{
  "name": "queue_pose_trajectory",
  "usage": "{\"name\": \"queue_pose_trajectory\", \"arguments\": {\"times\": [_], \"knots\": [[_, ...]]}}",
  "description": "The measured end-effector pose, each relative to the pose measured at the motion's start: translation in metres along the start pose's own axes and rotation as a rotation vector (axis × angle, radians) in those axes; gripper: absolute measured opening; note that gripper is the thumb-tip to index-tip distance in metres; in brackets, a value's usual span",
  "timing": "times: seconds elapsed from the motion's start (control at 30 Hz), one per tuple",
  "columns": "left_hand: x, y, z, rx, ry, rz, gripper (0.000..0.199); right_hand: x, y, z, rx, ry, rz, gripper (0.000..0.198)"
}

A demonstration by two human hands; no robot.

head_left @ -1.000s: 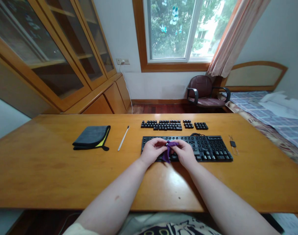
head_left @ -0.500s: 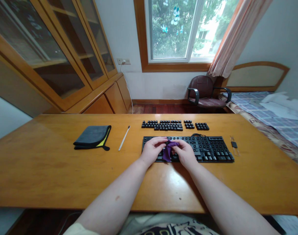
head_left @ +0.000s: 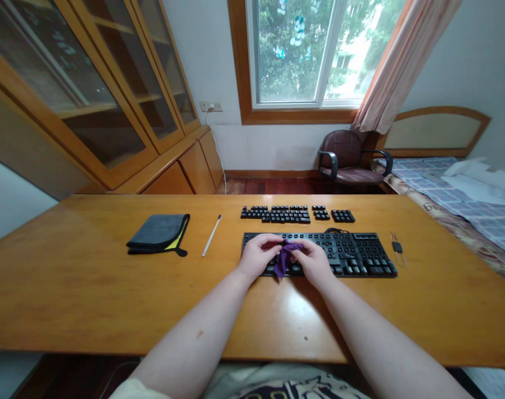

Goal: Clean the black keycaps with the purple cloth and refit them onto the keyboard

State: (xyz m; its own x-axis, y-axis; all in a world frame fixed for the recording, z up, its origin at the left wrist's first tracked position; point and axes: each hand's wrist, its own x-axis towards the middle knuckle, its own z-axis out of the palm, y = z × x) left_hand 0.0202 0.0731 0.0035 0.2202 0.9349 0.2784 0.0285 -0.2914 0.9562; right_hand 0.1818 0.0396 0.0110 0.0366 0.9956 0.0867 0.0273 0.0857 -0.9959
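Note:
A small purple cloth (head_left: 282, 261) hangs crumpled between my two hands, over the black keyboard (head_left: 339, 252). My right hand (head_left: 317, 265) pinches the cloth between thumb and fingers. Against its other side is my left hand (head_left: 256, 256), fingers closed together; whatever sits in that pinch is too small and covered to make out. Many switches on the keyboard stand bare, while some keycaps remain at its lower right. Behind it, black keycaps (head_left: 286, 214) lie sorted in rows on the wooden desk (head_left: 161, 302).
Left on the desk are a folded grey cloth (head_left: 159, 230) with yellow lining and a slim white brush (head_left: 211, 235). A wire keycap puller (head_left: 397, 247) lies right of the keyboard. Beyond the desk stand an armchair (head_left: 347, 155) and a bed (head_left: 439, 183).
The cloth's hanging end has swung slightly left and is more twisted. Both hands stay at nearly the same place over the keyboard.

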Motion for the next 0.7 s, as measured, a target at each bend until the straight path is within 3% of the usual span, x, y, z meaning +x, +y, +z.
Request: {"name": "queue_pose_trajectory", "arguments": {"times": [0.27, 0.43, 0.7], "knots": [[0.0, 0.0037, -0.0009, 0.067, -0.009, 0.055, 0.015, 0.0018, 0.0057, 0.0006, -0.035, 0.007, -0.041, 0.031], [-0.0018, 0.0013, 0.0006, 0.094, 0.008, -0.01, 0.015, 0.0015, 0.0083, -0.0014, -0.169, 0.003, -0.149, 0.028], [-0.0036, 0.0065, 0.0026, 0.093, -0.024, -0.029, 0.014, -0.0003, 0.0069, -0.0048, -0.22, 0.059, -0.166, 0.024]]}}
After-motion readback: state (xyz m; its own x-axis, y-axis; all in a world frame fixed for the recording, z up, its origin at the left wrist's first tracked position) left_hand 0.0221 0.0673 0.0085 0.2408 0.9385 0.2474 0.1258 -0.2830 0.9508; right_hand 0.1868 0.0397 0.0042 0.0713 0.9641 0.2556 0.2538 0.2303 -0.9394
